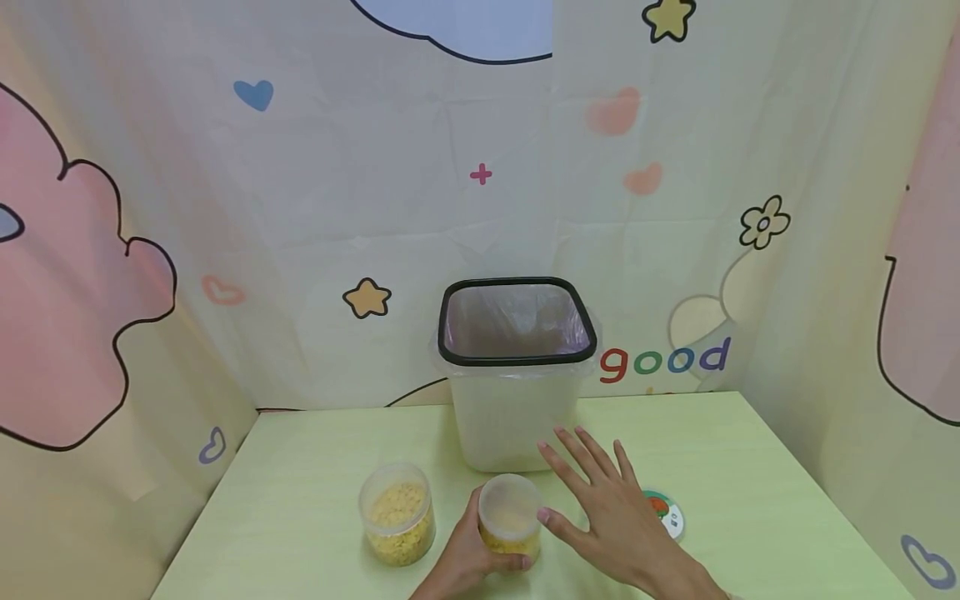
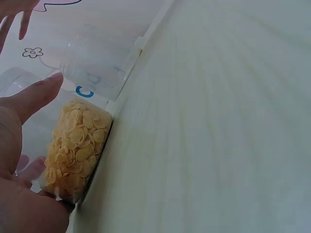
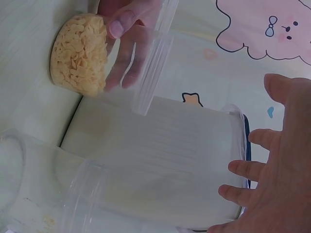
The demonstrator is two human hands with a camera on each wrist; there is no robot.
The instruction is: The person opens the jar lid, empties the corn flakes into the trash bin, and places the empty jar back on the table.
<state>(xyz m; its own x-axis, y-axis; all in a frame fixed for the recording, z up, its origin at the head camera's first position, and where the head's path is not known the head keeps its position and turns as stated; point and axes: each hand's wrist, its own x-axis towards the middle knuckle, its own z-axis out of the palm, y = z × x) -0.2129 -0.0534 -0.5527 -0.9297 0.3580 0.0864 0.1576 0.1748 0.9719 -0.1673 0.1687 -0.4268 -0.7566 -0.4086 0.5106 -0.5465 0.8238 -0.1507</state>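
My left hand (image 1: pixel 480 546) grips a clear plastic jar (image 1: pixel 510 510), thumb on its near side and fingers around the back. Pale yellow flakes (image 2: pixel 80 145) fill the lower part of this jar, which stands upright on the table. Fingers spread, my right hand (image 1: pixel 611 512) hovers to the right of it, holding nothing. A second jar (image 1: pixel 397 514), also with yellow flakes, stands left of my left hand. Another clear container (image 3: pixel 58 184), with only a few crumbs showing, appears low in the right wrist view. A round piece with a red-and-green picture (image 1: pixel 667 515) shows partly behind my right hand.
Behind the jars stands a white bin (image 1: pixel 517 417) with a black rim and a clear liner bag (image 1: pixel 517 321). The pale green table (image 1: pixel 300 475) ends at a printed cloth backdrop (image 1: pixel 337 192), which also hangs at both sides.
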